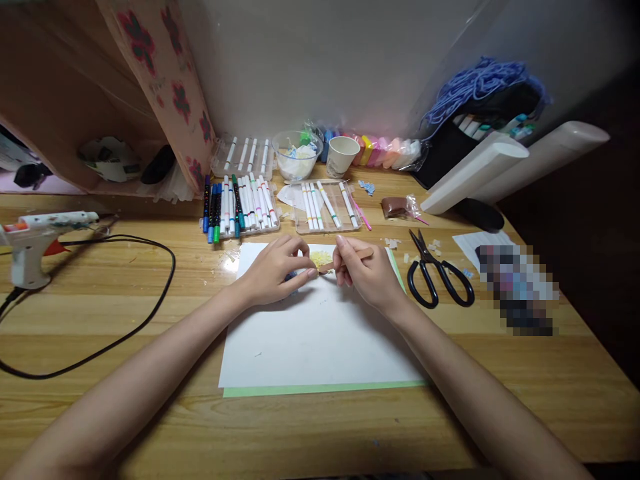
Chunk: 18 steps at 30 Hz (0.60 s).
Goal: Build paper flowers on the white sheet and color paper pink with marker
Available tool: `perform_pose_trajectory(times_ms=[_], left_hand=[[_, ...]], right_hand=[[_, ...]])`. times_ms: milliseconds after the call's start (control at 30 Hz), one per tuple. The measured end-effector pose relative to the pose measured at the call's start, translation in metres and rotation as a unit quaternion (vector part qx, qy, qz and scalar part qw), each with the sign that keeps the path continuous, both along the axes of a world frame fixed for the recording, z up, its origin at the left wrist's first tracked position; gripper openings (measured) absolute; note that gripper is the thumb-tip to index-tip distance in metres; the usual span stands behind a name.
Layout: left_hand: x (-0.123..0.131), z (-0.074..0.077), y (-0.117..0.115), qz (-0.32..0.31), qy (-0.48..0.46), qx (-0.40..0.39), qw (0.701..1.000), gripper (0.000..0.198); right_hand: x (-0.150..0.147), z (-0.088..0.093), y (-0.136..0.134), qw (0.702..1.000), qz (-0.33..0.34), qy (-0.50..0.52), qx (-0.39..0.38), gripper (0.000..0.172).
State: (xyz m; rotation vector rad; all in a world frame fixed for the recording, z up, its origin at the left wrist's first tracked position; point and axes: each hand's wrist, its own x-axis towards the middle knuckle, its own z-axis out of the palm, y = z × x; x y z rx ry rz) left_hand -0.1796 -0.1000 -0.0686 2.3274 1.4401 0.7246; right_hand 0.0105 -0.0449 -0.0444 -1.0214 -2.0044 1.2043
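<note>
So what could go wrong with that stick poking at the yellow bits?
The thin tan wooden stick in the right hand meets the yellow crumbly patch right beside fingertips of the left hand; a slip might jab them or scatter crumbs. The white paper sheet seems pinned only by the hands, so it could slide. The black-handled scissors lie near the right forearm and might get knocked.

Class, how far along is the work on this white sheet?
Done: a yellow crumbly patch sits at the top of the white paper sheet. In hand: the right hand holds a thin wooden stick against it; the left hand rests beside it. Left: most of the sheet is bare.
</note>
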Motion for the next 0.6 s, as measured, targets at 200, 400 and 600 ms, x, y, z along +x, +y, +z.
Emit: perform_pose_trajectory(times_ms=[200, 400, 600], left_hand=[[-0.0004, -0.0029, 0.0002, -0.025, 0.007, 0.017, 1.000, 0.030], [0.0007, -0.0033, 0.0000, -0.021, 0.028, 0.032, 0.999, 0.029], [0.0003, -0.0024, -0.0002, -0.022, 0.023, 0.022, 0.999, 0.028]], right_hand=[[0.0013, -0.0020, 0.0002, 1.000, 0.001, 0.016, -0.016, 0.050], [-0.0001, 0.0002, 0.0004, 1.000, -0.003, 0.012, -0.012, 0.050], [0.0043, 0.0012, 0.0016, 0.999, -0.003, 0.019, -0.026, 0.049]])
